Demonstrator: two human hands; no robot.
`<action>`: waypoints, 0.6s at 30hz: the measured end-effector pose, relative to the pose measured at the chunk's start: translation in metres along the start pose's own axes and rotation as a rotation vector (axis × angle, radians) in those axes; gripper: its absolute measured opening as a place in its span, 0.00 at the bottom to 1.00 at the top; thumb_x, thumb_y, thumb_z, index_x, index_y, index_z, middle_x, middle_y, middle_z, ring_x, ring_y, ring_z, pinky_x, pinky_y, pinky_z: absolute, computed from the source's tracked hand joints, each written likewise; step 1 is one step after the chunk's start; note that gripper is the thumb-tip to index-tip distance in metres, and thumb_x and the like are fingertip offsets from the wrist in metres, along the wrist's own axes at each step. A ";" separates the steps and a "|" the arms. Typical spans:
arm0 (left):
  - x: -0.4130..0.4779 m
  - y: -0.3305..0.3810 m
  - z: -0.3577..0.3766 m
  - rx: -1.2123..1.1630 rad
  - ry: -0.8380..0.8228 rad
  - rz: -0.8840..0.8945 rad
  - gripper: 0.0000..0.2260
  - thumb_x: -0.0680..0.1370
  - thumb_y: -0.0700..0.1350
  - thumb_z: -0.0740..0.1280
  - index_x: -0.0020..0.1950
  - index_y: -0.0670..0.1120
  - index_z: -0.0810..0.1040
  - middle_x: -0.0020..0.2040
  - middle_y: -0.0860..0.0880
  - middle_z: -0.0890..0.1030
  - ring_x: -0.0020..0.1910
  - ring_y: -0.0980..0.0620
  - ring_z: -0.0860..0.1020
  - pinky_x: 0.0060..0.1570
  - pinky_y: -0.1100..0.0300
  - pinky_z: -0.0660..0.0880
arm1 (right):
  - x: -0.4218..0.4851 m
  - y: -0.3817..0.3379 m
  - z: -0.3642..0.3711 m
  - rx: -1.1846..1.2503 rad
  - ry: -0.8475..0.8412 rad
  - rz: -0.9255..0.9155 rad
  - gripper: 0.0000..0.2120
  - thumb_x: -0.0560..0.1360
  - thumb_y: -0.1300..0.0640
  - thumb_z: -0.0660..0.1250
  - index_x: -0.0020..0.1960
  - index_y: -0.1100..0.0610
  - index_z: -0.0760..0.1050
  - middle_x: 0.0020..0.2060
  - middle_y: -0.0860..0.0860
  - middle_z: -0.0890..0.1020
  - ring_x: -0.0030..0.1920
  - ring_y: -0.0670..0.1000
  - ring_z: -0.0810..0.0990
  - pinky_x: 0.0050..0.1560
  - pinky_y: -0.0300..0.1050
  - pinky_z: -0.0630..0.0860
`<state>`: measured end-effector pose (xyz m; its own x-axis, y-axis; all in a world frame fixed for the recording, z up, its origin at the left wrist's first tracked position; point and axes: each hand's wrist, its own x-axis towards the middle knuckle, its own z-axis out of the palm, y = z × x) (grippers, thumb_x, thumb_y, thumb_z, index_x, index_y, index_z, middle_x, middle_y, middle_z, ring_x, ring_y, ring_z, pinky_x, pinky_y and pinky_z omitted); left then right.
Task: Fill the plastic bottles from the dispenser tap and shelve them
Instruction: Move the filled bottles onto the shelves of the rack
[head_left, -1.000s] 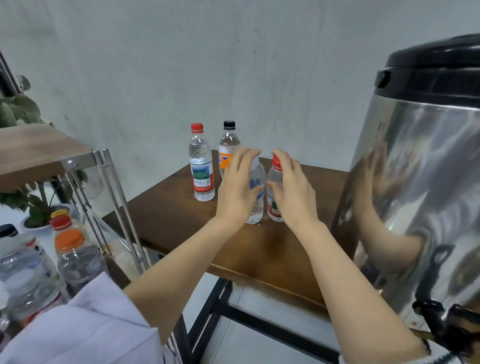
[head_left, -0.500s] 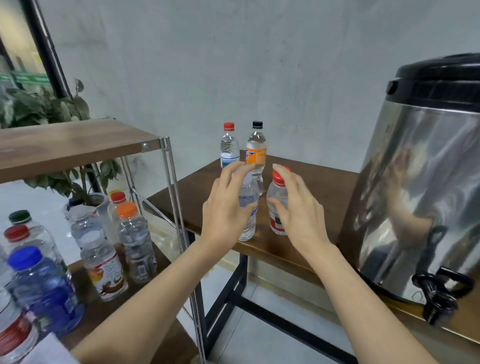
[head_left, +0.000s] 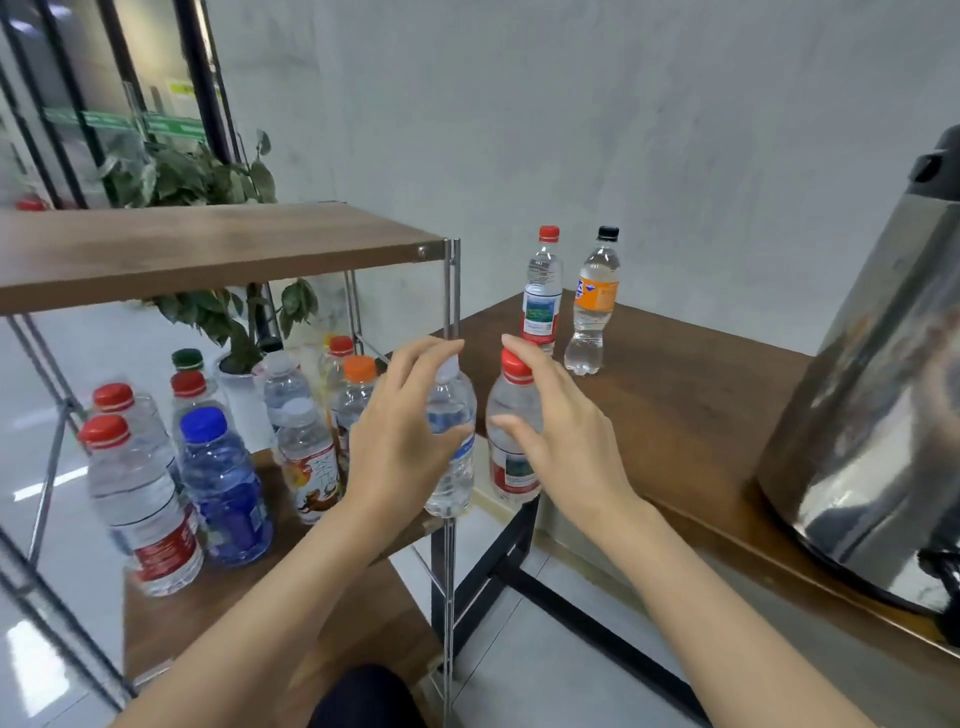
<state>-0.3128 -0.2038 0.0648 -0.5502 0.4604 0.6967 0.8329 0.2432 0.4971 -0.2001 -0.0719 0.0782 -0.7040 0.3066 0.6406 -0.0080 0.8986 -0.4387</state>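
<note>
Two small plastic bottles stand upright side by side in the hands, in front of the gap between shelf and desk. The left hand (head_left: 400, 447) wraps a clear bottle with a pale cap (head_left: 451, 441), fingers curled round its shoulder and thumb across its body. The right hand (head_left: 561, 431) grips a red-capped bottle (head_left: 511, 431) with a red and white label, forefinger laid over the cap and thumb on the body. Whether either bottle rests on a surface cannot be told, since their bases fall against the desk edge and the floor beyond.

Just left of them the metal post (head_left: 451, 291) of the shelf rack (head_left: 218, 249) runs straight down, passing behind the pale-capped bottle. On the lower shelf (head_left: 218, 603) stands a crowd of filled bottles (head_left: 223, 467) with red, blue, green, orange and white caps, the rearmost partly hidden. Farther back on the desk (head_left: 701, 395) stand a red-capped bottle with a landscape label (head_left: 542, 291) and a black-capped bottle with an orange label (head_left: 595, 306), close together. The steel dispenser (head_left: 883, 415) is cut off at the right edge, its tap barely showing. A leafy plant (head_left: 208, 176) sits behind the rack.
</note>
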 end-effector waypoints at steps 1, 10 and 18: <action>-0.005 -0.007 -0.009 0.020 0.006 -0.018 0.36 0.68 0.40 0.79 0.72 0.54 0.69 0.69 0.57 0.69 0.60 0.65 0.66 0.47 0.74 0.67 | 0.001 -0.007 0.012 0.021 -0.023 -0.010 0.33 0.77 0.56 0.71 0.76 0.45 0.60 0.71 0.45 0.71 0.67 0.44 0.69 0.59 0.45 0.74; -0.045 -0.060 -0.068 0.159 0.060 -0.191 0.37 0.67 0.40 0.80 0.72 0.56 0.70 0.70 0.57 0.70 0.60 0.62 0.70 0.43 0.75 0.66 | 0.005 -0.047 0.101 0.218 -0.228 -0.038 0.34 0.76 0.56 0.71 0.76 0.45 0.59 0.72 0.46 0.70 0.70 0.48 0.71 0.65 0.45 0.73; -0.078 -0.110 -0.099 0.257 0.052 -0.357 0.36 0.67 0.39 0.80 0.70 0.56 0.70 0.69 0.58 0.69 0.53 0.64 0.68 0.39 0.76 0.68 | 0.005 -0.080 0.174 0.327 -0.361 -0.066 0.33 0.76 0.56 0.72 0.76 0.47 0.61 0.70 0.49 0.73 0.66 0.51 0.75 0.61 0.53 0.77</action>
<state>-0.3675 -0.3516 0.0068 -0.8026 0.2672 0.5333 0.5746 0.5863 0.5710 -0.3261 -0.1969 0.0070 -0.8951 0.0717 0.4400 -0.2429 0.7493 -0.6161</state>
